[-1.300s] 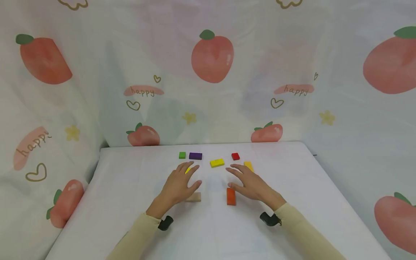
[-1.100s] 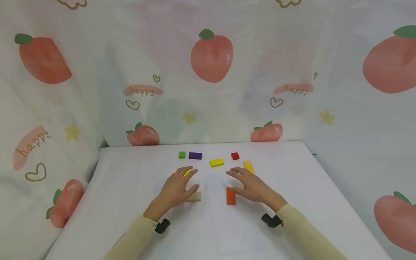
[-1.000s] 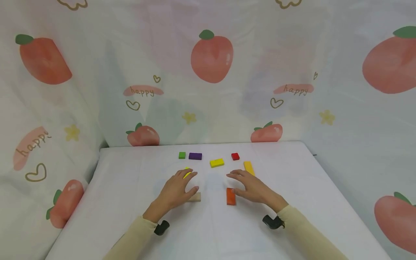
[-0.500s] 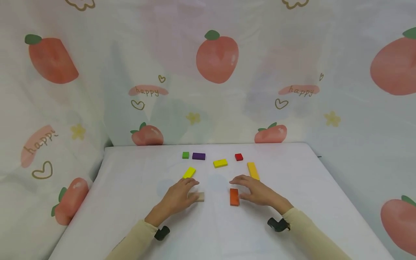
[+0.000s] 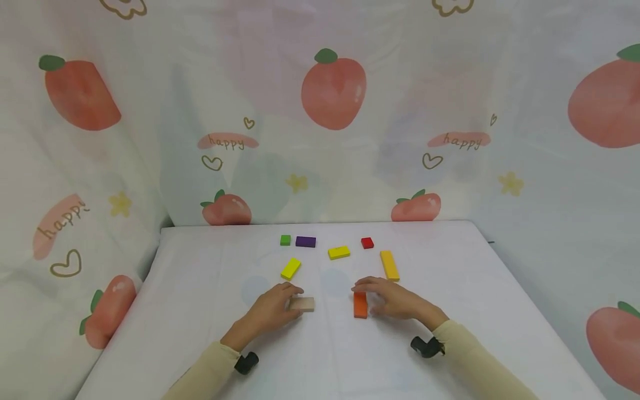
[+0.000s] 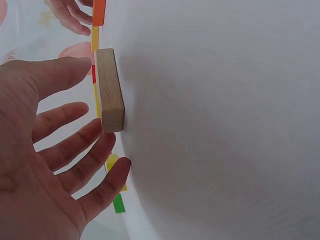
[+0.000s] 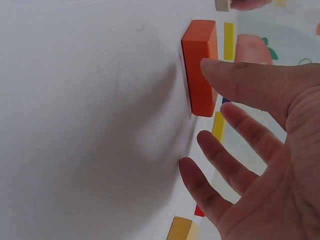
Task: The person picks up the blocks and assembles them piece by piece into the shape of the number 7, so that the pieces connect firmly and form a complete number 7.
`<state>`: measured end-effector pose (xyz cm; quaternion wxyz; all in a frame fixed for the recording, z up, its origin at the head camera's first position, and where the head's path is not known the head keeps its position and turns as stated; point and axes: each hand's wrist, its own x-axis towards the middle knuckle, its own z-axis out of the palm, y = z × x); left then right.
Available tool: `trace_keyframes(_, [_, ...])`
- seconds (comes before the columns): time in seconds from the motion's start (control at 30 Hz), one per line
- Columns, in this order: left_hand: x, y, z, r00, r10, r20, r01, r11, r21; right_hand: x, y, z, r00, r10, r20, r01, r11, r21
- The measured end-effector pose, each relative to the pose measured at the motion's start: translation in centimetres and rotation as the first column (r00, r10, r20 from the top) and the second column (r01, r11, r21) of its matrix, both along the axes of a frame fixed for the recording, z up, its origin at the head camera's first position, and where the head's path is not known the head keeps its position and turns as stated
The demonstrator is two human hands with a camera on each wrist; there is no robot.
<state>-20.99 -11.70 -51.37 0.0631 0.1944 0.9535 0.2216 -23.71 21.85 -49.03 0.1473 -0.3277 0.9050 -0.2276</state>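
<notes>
A plain wooden block (image 5: 303, 304) lies flat on the white cloth, left of centre. My left hand (image 5: 271, 309) is at its left end, thumb and fingers spread apart around it. In the left wrist view the fingers of the left hand (image 6: 60, 130) are loosely bent beside the wooden block (image 6: 110, 90), and contact is unclear. An orange block (image 5: 360, 305) lies right of centre. Over its far end reach the fingers of my right hand (image 5: 397, 298). The right wrist view has the thumb in front of the orange block (image 7: 197, 70), the other fingers apart and holding nothing.
Farther back lie a green block (image 5: 285, 240), a purple block (image 5: 305, 241), a red block (image 5: 367, 243) and two yellow blocks, one central (image 5: 339, 253) and one left (image 5: 291, 269). A yellow-orange block (image 5: 389, 265) lies beyond the right hand. A printed curtain (image 5: 330, 166) stands behind the table.
Both hands have come nearer and lower, the left to the wooden block, the right to the orange block. The left yellow block is now uncovered. The head view has shifted slightly.
</notes>
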Motion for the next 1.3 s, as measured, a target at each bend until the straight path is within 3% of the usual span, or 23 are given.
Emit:
trace_keyframes(0.23, [-0.4, -0.5, -0.4, 1.000, -0.018, 0.015, 0.017, 0.999, 0.051, -0.2, -0.1, -0.2, 1.000, 0.013, -0.011, -0.013, 1.000, 0.003])
trace_keyframes(0.9, [-1.2, -0.2, -0.7, 0.999, -0.032, 0.019, 0.031, 0.999, 0.035, -0.8, -0.4, -1.0, 0.997, 0.045, -0.058, -0.045, 0.999, -0.004])
trace_keyframes(1.3, [-1.2, -0.2, -0.9, 0.999, -0.035, 0.013, 0.035, 0.999, 0.040, -1.0, -0.7, -1.3, 0.999, -0.038, 0.019, 0.038, 0.999, -0.002])
